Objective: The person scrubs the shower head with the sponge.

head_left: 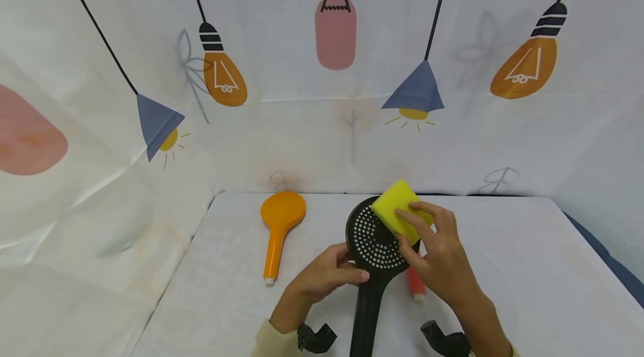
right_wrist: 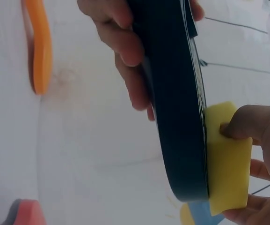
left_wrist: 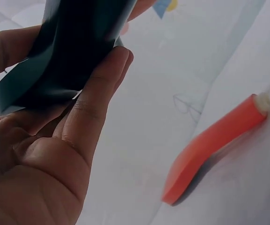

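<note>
A black shower head (head_left: 367, 239) with many pale nozzles on its face is held up above the table, handle toward me. My left hand (head_left: 324, 276) grips it near the neck, thumb in front and other fingers behind. With its thumb and fingers, my right hand (head_left: 443, 256) pinches a yellow sponge (head_left: 397, 203). The sponge lies flat against the upper right of the nozzle face; the right wrist view shows the sponge (right_wrist: 228, 161) touching along the face edge. In the left wrist view, the dark shower head (left_wrist: 78, 47) sits between the left fingers and thumb.
An orange shower head (head_left: 283, 214) lies on the white table (head_left: 211, 301) at left. A red one (head_left: 416, 284) lies behind the black shower head, mostly hidden; its handle (left_wrist: 214, 140) shows in the left wrist view. A lamp-printed cloth (head_left: 282, 139) stands behind the table.
</note>
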`<control>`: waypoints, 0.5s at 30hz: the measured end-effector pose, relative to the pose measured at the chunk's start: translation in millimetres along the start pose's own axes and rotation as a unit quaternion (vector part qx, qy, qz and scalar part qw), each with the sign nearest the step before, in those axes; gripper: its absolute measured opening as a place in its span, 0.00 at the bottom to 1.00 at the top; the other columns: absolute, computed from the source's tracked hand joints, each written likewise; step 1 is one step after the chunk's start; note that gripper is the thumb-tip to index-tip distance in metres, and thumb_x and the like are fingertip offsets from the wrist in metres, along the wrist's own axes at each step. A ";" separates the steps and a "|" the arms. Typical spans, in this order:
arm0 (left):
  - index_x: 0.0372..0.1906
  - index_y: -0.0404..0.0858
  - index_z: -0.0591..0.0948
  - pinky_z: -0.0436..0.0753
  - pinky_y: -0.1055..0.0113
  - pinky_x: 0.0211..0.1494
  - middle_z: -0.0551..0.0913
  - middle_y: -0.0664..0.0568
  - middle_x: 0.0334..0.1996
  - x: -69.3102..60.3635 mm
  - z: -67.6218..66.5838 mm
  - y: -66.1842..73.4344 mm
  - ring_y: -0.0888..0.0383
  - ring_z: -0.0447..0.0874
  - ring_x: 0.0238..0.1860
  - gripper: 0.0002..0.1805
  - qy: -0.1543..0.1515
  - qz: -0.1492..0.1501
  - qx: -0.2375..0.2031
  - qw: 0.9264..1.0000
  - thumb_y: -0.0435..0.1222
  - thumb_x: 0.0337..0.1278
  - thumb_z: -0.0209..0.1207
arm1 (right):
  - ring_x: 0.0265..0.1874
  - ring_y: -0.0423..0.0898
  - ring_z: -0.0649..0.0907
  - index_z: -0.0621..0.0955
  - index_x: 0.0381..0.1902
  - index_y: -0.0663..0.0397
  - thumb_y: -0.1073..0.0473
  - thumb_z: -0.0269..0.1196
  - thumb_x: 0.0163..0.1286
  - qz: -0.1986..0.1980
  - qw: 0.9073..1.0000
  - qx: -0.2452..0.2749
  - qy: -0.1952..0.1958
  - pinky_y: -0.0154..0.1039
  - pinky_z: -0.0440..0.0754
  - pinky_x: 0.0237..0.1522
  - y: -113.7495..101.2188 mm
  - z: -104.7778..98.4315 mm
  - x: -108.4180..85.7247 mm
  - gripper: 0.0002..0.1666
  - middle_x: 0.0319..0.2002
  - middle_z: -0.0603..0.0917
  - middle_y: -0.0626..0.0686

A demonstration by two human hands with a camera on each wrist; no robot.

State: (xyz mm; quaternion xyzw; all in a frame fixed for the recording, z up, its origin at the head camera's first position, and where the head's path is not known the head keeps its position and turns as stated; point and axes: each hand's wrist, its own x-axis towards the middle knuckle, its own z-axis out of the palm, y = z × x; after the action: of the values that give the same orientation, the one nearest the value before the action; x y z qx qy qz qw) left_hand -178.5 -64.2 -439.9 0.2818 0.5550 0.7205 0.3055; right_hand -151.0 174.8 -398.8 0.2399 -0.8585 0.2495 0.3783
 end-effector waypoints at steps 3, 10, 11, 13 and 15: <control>0.68 0.25 0.66 0.85 0.70 0.47 0.80 0.53 0.52 -0.2 -0.1 0.2 0.62 0.84 0.44 0.32 -0.004 -0.005 0.000 1.000 0.34 0.64 0.62 | 0.57 0.59 0.71 0.81 0.57 0.55 0.48 0.52 0.73 0.002 1.000 0.014 -0.013 0.15 0.57 0.64 -4.9 1.3 -0.5 0.24 0.59 0.75 0.64; 0.70 0.28 0.66 0.86 0.69 0.46 0.80 0.52 0.52 -0.3 0.1 0.7 0.62 0.85 0.45 0.32 -0.007 -0.006 -0.001 1.000 0.32 0.64 0.61 | 0.55 0.55 0.72 0.81 0.58 0.53 0.48 0.50 0.74 -0.048 0.998 0.032 -0.038 0.18 0.55 0.70 -19.9 6.4 -1.1 0.24 0.56 0.75 0.61; 0.70 0.29 0.65 0.86 0.69 0.46 0.80 0.52 0.52 -0.4 0.2 0.7 0.62 0.85 0.44 0.32 -0.007 -0.004 -0.001 1.000 0.32 0.64 0.60 | 0.55 0.55 0.72 0.81 0.58 0.52 0.48 0.50 0.75 -0.063 0.996 0.039 -0.041 0.19 0.55 0.70 -22.3 7.2 -0.8 0.23 0.56 0.76 0.60; 0.69 0.31 0.65 0.86 0.68 0.45 0.81 0.52 0.50 -0.4 0.3 0.3 0.62 0.85 0.43 0.31 -0.005 -0.001 -0.006 1.000 0.33 0.64 0.61 | 0.56 0.53 0.73 0.82 0.57 0.50 0.48 0.48 0.76 -0.094 0.992 0.062 -0.052 0.22 0.57 0.71 -26.7 8.3 -0.2 0.23 0.56 0.77 0.58; 0.67 0.33 0.67 0.86 0.69 0.44 0.81 0.53 0.48 -1.0 0.0 -0.3 0.62 0.83 0.42 0.31 0.002 0.006 -0.007 1.000 0.35 0.63 0.63 | 0.57 0.52 0.73 0.82 0.56 0.47 0.49 0.48 0.76 -0.116 0.987 0.084 -0.069 0.25 0.59 0.71 -30.7 8.2 0.0 0.22 0.57 0.77 0.55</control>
State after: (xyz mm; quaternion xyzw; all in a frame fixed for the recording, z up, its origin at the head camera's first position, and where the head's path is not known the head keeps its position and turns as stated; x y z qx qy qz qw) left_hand -177.8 -64.9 -440.3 0.2816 0.5490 0.7266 0.3021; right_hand -136.9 146.5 -396.0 0.3855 -0.8249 0.2578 0.3231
